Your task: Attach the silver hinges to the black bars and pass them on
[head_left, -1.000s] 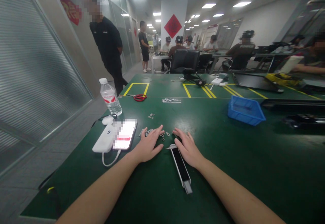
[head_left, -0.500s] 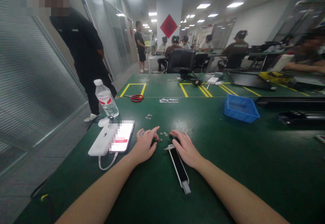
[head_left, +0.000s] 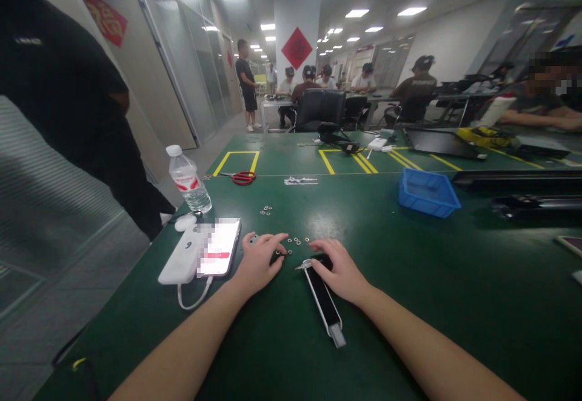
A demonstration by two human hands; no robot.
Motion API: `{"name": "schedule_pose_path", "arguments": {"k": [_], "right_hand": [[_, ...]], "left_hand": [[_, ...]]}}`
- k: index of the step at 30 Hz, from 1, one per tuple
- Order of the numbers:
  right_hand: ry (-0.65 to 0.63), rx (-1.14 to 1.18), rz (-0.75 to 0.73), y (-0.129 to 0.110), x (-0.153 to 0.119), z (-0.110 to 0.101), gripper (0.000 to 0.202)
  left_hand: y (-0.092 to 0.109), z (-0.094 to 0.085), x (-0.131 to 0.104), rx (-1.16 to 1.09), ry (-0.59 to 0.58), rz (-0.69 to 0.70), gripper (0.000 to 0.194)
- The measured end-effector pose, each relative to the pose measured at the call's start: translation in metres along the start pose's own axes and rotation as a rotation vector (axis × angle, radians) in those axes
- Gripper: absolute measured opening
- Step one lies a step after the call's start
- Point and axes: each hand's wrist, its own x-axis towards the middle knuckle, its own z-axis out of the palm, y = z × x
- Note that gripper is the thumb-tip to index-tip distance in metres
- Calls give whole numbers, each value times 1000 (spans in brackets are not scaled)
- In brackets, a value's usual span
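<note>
On the green table [head_left: 291, 352], my left hand [head_left: 261, 263] rests palm down with its fingers spread, a small dark part partly showing beneath it. Several small metal rings [head_left: 297, 241] lie between my hands. My right hand [head_left: 341, 268] is at the upper right side of a long black and white device [head_left: 322, 298], its thumb over the device's top end and its fingers curved apart. The device has a thin metal tip at the far end and a grey piece at the near end. More rings [head_left: 265, 209] lie farther back.
A phone [head_left: 220, 248], a white power bank [head_left: 179, 261] and a water bottle [head_left: 190, 183] stand left. Red scissors [head_left: 244, 178] and a blue bin [head_left: 428, 192] are farther back. A person [head_left: 82, 98] is close at the left.
My right hand has drawn slightly back and right, uncovering a ring near its fingertips. The person at the left appears nearer and farther left. The view has shifted a little.
</note>
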Motion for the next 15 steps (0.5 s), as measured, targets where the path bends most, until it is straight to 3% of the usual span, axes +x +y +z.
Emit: {"name": "schedule_pose_path", "arguments": {"k": [7, 15], "right_hand": [[-89, -18, 50, -6, -2, -11, 19], [-99, 27, 52, -1, 0, -9, 19]], "left_hand": [[-1, 1, 0, 65, 4, 59, 41], [3, 2, -4, 77, 68, 76, 26]]}}
